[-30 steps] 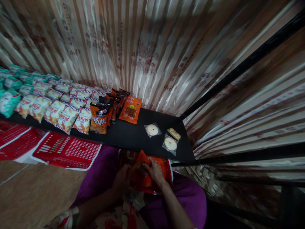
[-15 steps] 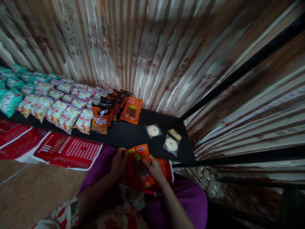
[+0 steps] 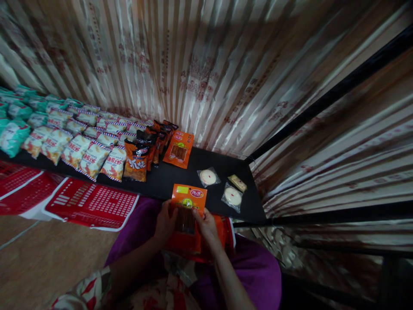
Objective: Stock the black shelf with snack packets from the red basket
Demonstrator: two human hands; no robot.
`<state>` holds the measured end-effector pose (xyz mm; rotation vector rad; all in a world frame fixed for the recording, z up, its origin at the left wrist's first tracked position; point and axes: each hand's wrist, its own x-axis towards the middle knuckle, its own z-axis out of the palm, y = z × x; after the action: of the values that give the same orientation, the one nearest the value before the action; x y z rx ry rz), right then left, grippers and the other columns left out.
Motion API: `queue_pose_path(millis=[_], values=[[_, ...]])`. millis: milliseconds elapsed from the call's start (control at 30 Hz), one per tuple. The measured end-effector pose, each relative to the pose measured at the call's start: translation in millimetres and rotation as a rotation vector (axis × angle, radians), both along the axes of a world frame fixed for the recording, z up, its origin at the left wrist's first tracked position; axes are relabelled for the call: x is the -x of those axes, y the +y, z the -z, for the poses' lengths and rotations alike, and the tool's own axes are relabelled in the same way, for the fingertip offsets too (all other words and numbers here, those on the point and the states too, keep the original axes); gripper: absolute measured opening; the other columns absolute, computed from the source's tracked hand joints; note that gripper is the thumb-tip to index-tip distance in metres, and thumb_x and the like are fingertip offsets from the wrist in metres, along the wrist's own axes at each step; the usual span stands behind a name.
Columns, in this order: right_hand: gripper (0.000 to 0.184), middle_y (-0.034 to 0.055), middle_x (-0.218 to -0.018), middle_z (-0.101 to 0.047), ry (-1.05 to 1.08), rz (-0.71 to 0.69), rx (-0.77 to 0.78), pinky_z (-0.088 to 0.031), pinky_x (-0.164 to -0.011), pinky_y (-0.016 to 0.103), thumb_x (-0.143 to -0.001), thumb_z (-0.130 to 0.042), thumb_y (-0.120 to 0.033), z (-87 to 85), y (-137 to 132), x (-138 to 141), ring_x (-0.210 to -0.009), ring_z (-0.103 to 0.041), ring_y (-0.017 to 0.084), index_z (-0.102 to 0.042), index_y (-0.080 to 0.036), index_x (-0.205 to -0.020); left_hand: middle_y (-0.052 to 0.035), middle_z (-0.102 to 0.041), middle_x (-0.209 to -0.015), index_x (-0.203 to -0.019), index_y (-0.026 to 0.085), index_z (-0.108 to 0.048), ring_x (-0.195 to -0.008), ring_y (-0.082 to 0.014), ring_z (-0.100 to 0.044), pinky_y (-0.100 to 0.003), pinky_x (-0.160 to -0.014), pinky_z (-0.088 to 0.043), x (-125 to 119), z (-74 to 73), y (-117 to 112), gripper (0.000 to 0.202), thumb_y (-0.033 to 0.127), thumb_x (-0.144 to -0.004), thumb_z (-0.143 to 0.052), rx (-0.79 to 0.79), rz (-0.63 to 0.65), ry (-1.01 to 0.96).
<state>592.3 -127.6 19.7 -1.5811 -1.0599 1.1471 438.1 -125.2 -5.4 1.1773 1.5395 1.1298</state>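
Between my two hands I hold an orange snack packet (image 3: 186, 224) upright above my lap, its clear window showing brown strips. My left hand (image 3: 166, 222) grips its left edge, and my right hand (image 3: 207, 226) pinches the right edge with the thumb on the front. Below and behind it, more orange packaging lies in a red basket (image 3: 232, 241) on my lap, mostly covered by the packet and my hands. A similar orange packet (image 3: 179, 150) lies on the black shelf (image 3: 196, 172), beside a row of dark orange-and-black snack bags (image 3: 136, 161).
White snack bags (image 3: 93, 157) and teal bags (image 3: 14, 137) fill the shelf's left side. Two round wrapped crackers (image 3: 208, 177) and a small yellow packet (image 3: 237, 183) lie at the right. Red baskets (image 3: 90, 204) stand below. A dark pole (image 3: 329, 97) slants before the curtain (image 3: 206, 77).
The held packet has been raised and straightened, its top now overlapping the shelf's front edge. My left hand has slid from the packet's top corner down to its side.
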Motion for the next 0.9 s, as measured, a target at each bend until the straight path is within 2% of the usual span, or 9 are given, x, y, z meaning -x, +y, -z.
queue_pose_path(millis=[200, 400, 600, 700, 800, 900], values=[[0.029, 0.0004, -0.076, -0.069, 0.144, 0.033, 0.045, -0.05, -0.063, 0.029, -0.067, -0.065, -0.047, 5.7, -1, 1, -0.068, -0.062, 0.019, -0.062, -0.023, -0.083, -0.0091, -0.058, -0.112, -0.117, 0.018, -0.046, -0.106, -0.02, -0.056, -0.038, -0.093, -0.043, -6, 3.9, -2, 0.037, 0.026, -0.081, -0.049, -0.07, -0.035, 0.022], [0.028, 0.0002, -0.065, -0.066, -0.03, 0.11, -0.014, -0.043, -0.05, 0.025, -0.068, -0.063, -0.049, 5.9, -4, 1, -0.058, -0.058, 0.018, -0.063, -0.022, -0.076, -0.0092, -0.054, -0.109, -0.118, 0.017, -0.046, -0.103, -0.0198, -0.053, -0.04, -0.093, -0.044, -9, 5.6, -6, 0.035, 0.021, -0.082, -0.045, -0.19, -0.036, 0.188], [0.028, -0.0019, -0.058, -0.06, -0.195, 0.084, -0.029, -0.036, -0.045, 0.021, -0.07, -0.062, -0.048, -5.7, -6, 3, -0.052, -0.051, 0.014, -0.06, -0.02, -0.074, -0.0073, -0.051, -0.105, -0.099, 0.02, -0.061, -0.101, -0.0211, -0.051, -0.042, -0.092, -0.044, -8, 1.7, -10, 0.023, 0.017, -0.081, -0.046, -0.247, -0.021, 0.37], [0.029, -0.0035, -0.056, -0.057, -0.253, 0.04, -0.048, -0.033, -0.044, 0.02, -0.071, -0.061, -0.049, -13.4, -7, 5, -0.051, -0.047, 0.012, -0.058, -0.02, -0.073, -0.0077, -0.054, -0.104, -0.098, 0.021, -0.063, -0.099, -0.0221, -0.051, -0.043, -0.089, -0.045, -7, -0.7, -11, 0.023, 0.018, -0.083, -0.046, -0.269, 0.001, 0.408], [0.029, -0.0048, -0.055, -0.053, -0.263, -0.005, -0.071, -0.032, -0.044, 0.02, -0.072, -0.059, -0.049, -23.3, -7, 11, -0.05, -0.045, 0.011, -0.056, -0.021, -0.071, -0.0081, -0.056, -0.105, -0.1, 0.021, -0.063, -0.1, -0.0225, -0.05, -0.043, -0.09, -0.044, -7, -0.8, -11, 0.024, 0.018, -0.084, -0.045, -0.299, 0.021, 0.374], [0.028, -0.0055, -0.053, -0.049, -0.251, -0.029, -0.092, -0.033, -0.044, 0.02, -0.073, -0.058, -0.049, -33.7, -6, 20, -0.049, -0.043, 0.011, -0.055, -0.021, -0.07, -0.0081, -0.056, -0.106, -0.101, 0.021, -0.062, -0.101, -0.021, -0.052, -0.041, -0.091, -0.045, -6, -0.2, -10, 0.025, 0.016, -0.084, -0.044, -0.288, 0.03, 0.254]])
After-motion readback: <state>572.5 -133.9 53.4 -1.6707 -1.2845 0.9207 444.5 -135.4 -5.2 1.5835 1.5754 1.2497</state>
